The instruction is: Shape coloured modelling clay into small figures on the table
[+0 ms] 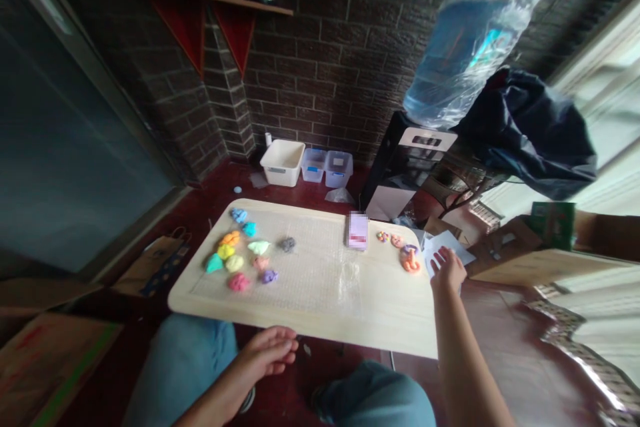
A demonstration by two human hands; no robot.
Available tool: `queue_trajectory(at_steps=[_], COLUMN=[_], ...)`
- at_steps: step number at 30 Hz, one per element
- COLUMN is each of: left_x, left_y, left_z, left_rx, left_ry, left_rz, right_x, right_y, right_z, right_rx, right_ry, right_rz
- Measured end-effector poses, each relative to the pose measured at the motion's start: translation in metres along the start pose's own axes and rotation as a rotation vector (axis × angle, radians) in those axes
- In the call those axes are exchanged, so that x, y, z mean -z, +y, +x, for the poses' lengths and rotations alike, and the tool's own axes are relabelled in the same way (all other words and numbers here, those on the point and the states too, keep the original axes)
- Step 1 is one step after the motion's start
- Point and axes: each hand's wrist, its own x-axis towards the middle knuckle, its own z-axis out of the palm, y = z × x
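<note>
My left hand (273, 349) hovers over my lap just off the near edge of the table (395, 320); its fingers are loosely stretched, with nothing in them. Past the table's right end, my right hand (449, 271) reaches out with fingers apart over a white sheet of paper (457, 250). Whether it touches the sheet I cannot tell. Close by on the table lie an orange and purple clay-like piece (410, 260), a pinkish piece (397, 240) and a multicoloured one (383, 236). Several coloured clay-like lumps, among them a pink one (239, 281), sit on the left half.
A clear textured sheet (310, 293) covers much of the tabletop, with a lilac box (357, 232) near its far edge. Beyond are a white bin (283, 163), clear plastic bins (339, 170) and a water dispenser (400, 167). Cardboard boxes (530, 263) stand at the right.
</note>
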Motion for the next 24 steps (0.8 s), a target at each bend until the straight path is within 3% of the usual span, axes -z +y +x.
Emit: queue_trajectory(at_steps=[4, 7, 10, 13, 17, 24], left_x=[0.005, 0.016, 0.033, 0.049, 0.059, 0.059], left_y=[0.005, 0.007, 0.008, 0.012, 0.023, 0.023], left_z=[-0.011, -0.01, 0.004, 0.028, 0.058, 0.075], left_rx=[-0.093, -0.15, -0.225, -0.337, -0.517, -0.659], left_ry=[-0.02, -0.004, 0.072, 0.199, 0.363, 0.387], left_rz=[0.069, 0.122, 0.233, 0.396, 0.64, 0.96], right_x=[0.023, 0.046, 0.069, 0.087, 0.099, 0.092], right_y=[-0.011, -0.002, 0.017, 0.032, 0.028, -0.003], right_z=[-0.082, -0.161, -0.238, -0.29, -0.313, -0.313], right_rx=[0.03, 0.043, 0.015, -0.01, -0.008, 0.065], right_ry=[-0.013, -0.062, -0.105, -0.134, -0.175, -0.221], right_rz=[0.148, 0.189, 0.152, 0.088, 0.053, 0.106])
